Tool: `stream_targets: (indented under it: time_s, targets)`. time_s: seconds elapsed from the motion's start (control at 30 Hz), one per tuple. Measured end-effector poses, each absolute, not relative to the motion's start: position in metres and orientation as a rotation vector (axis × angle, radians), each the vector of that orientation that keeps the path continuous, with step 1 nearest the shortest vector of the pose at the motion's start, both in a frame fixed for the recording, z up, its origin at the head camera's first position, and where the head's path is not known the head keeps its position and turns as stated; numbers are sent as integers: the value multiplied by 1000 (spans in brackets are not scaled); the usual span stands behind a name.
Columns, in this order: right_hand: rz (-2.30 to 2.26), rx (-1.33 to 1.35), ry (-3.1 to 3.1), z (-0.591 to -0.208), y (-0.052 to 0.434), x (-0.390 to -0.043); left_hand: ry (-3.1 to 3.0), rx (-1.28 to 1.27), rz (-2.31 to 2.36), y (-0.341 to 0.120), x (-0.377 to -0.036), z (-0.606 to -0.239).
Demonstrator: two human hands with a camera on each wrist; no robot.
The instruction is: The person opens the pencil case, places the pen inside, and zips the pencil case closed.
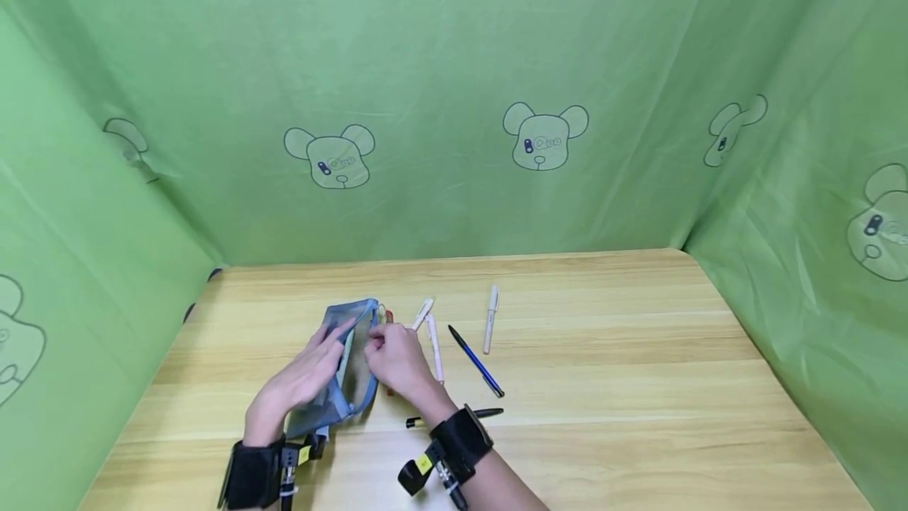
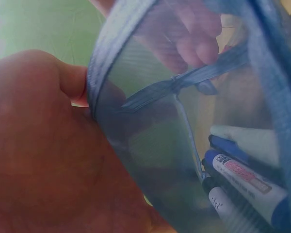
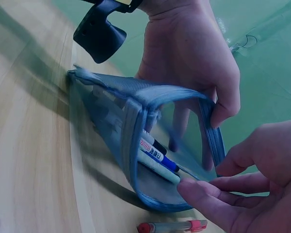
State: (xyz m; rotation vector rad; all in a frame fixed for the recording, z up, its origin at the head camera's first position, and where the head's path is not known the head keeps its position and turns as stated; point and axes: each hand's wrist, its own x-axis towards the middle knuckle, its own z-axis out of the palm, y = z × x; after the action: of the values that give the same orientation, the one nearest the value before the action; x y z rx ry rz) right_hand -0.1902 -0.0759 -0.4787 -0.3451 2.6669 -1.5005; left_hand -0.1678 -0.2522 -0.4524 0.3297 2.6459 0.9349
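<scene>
Black wrist straps (image 1: 461,441) are seen closest to the head camera, one on each forearm. Beyond them, a blue mesh pencil case (image 1: 345,365) is held between both hands above the wooden table (image 1: 638,385). The left hand (image 1: 301,381) is curled around one side of the case, thumb at the zipper rim, fingers showing through the mesh. The right hand (image 1: 399,359) pinches the opposite edge of the opening with fingertips (image 3: 203,194), so the mouth is held spread apart. Inside the case, below the grip, several markers (image 3: 155,155) are lying together, white barrels with blue and black ends. Just beyond the right hand, on the table, a pen with red ends (image 3: 172,226) is seen. Further to the right of the grip, a blue pen (image 1: 475,361), two white pens (image 1: 490,318) and a black pen (image 1: 454,418) are scattered on the wood.
</scene>
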Motion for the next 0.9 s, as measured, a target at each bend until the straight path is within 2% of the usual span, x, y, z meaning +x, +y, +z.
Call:
stream_targets:
  time_s: [0.47, 0.9]
  targets:
    - [-1525, -391, 2703, -479, -51, -189, 2651, 323, 916, -251, -169, -452]
    - [-1292, -278, 3011, -483, -13, -207, 2658, 348, 911, -250, -168, -454]
